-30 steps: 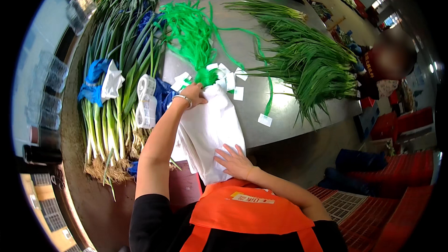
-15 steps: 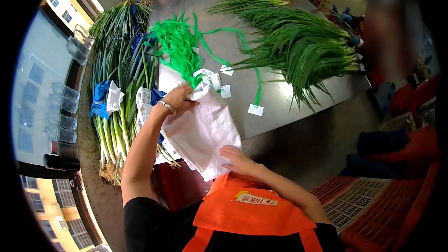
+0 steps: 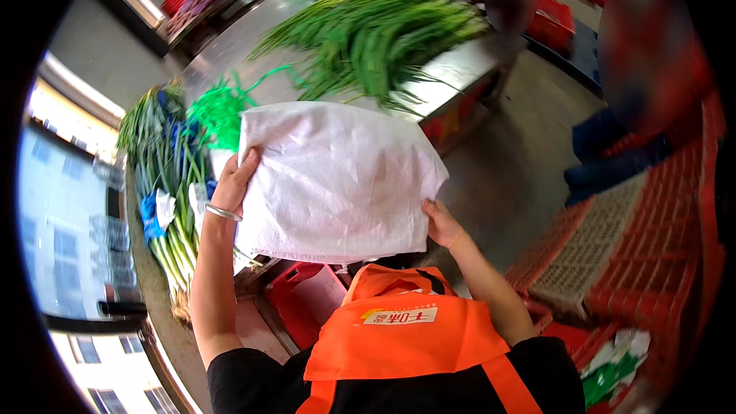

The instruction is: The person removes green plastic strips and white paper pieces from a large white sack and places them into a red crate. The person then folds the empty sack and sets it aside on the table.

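A white woven sack [image 3: 337,180] is spread out in front of me, held up over the near edge of the metal table. My left hand [image 3: 236,180] pinches its left side, and a bracelet circles that wrist. On the opposite side my right hand [image 3: 442,224] grips the sack's right edge between thumb and fingers. Behind the sack's upper left corner lies a bunch of green plastic ties [image 3: 218,113], partly covered by it. Leeks [image 3: 180,234] with a blue wrap lie left of my left hand.
Long green leafy stalks [image 3: 376,38] cover the far part of the metal table [image 3: 222,50]. A red crate [image 3: 303,295] stands below the table edge, near my orange apron. Stacked red crates [image 3: 644,238] line the right side. Clear bottles [image 3: 111,238] stand by the window. Blurred people are beyond.
The sack has gone from lying folded on the table to being lifted and spread wide. My right hand has moved from resting on it to gripping its right edge. The view has turned right.
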`<state>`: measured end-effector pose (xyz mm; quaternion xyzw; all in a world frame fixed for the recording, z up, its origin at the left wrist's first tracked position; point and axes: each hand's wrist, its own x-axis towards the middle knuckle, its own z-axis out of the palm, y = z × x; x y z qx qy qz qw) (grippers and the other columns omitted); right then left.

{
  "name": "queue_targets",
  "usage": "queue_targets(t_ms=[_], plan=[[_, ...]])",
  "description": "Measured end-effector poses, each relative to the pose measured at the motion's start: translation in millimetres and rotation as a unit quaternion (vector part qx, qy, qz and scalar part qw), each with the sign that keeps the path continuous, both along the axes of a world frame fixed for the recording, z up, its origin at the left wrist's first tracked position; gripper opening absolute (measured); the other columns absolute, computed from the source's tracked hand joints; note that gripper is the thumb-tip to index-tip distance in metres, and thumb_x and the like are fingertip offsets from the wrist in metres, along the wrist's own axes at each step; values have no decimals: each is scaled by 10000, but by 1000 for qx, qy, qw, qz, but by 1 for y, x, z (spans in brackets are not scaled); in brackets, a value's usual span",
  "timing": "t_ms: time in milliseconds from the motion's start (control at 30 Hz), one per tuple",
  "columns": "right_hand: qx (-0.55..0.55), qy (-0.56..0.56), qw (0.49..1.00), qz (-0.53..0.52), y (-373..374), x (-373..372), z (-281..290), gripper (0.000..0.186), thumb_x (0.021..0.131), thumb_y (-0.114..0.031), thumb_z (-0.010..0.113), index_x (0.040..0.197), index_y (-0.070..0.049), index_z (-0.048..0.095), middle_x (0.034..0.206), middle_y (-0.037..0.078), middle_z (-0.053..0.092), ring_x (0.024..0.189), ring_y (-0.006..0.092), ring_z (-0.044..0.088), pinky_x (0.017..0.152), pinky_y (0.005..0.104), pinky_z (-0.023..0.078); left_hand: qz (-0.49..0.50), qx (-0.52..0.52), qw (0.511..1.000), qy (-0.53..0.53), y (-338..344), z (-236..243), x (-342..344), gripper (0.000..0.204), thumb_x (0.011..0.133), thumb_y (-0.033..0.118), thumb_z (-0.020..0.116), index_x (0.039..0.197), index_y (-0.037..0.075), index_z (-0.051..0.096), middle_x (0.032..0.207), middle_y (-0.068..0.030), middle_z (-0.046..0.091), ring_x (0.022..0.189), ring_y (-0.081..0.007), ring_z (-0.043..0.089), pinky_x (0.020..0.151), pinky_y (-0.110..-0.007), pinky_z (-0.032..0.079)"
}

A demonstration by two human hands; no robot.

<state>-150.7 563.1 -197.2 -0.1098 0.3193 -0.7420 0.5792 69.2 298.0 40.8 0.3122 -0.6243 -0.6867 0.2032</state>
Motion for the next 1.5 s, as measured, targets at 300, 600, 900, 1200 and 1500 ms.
queue_targets(t_ms=[300,600,900,1200,1500], plan=[[-129,-125,980,-90,103,-35,9,640,802,-391,625,1282,-34,397,1216,124,520,1098,241,520,933,392,424,-123,307,944,18,53,-80,-97,614,852,466,530,1233,-9,448,1174,-166,547,1026,-279,554,906,-370,434],[-38,-14,934,-355,214,-44,11,548,816,-379,544,1187,17,468,1090,140,578,969,231,587,851,357,477,-243,307,920,-20,116,-115,-180,556,868,439,521,1155,-37,499,1104,-166,583,934,-245,602,806,-350,496],[187,20,857,-480,209,-29,86,446,795,-242,574,1164,-1,504,1037,97,604,902,186,610,818,322,482,-394,361,844,-42,83,-189,-252,531,916,367,444,1248,-46,411,1188,-168,534,1041,-260,556,901,-371,446],[189,-70,726,-657,165,48,82,388,806,-184,571,1147,-14,495,1031,102,603,880,192,613,782,318,502,-349,697,623,65,100,-243,-241,947,651,608,655,1388,158,266,1460,-80,211,1336,-326,171,1024,-619,129],[171,-37,584,-792,109,129,54,399,875,-110,508,1255,-23,423,1190,92,531,1032,199,545,901,344,443,-484,595,597,-236,210,-249,-237,627,825,373,598,1303,36,375,1343,-122,402,1212,-318,384,1028,-496,283]])
